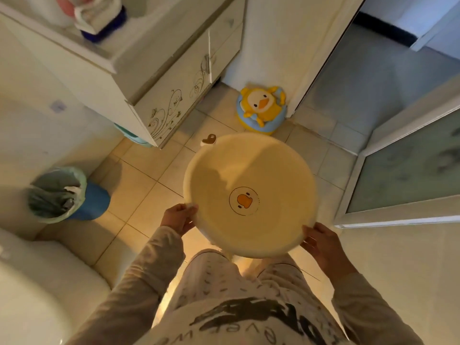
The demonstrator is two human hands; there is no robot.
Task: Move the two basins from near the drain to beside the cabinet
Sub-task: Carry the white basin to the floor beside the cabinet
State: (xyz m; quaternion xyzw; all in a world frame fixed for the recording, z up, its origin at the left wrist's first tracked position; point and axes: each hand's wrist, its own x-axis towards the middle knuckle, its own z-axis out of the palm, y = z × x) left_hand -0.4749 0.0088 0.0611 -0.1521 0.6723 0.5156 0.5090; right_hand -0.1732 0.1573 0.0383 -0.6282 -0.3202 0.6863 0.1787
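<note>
Head view: a cream basin (250,192) carried at waist height over the tiled floor (139,185), both hands clamped on its rim.

The left hand (178,217) pinches the near-left edge and the right hand (321,242) grips the near-right edge, so the hands sit well apart on opposite sides. The basin looks empty, with a duck print on its bottom, and tilts a little toward the camera; whether a second basin is nested beneath it cannot be told. It appears to be thin, stiff plastic, probably light but wide and possibly slick, so a two-handed hold on the rolled rim suits it best. The cabinet (174,95) stands ahead to the left, with a duck-shaped potty (261,108) near its far corner and a bin (64,192) at left.
</note>
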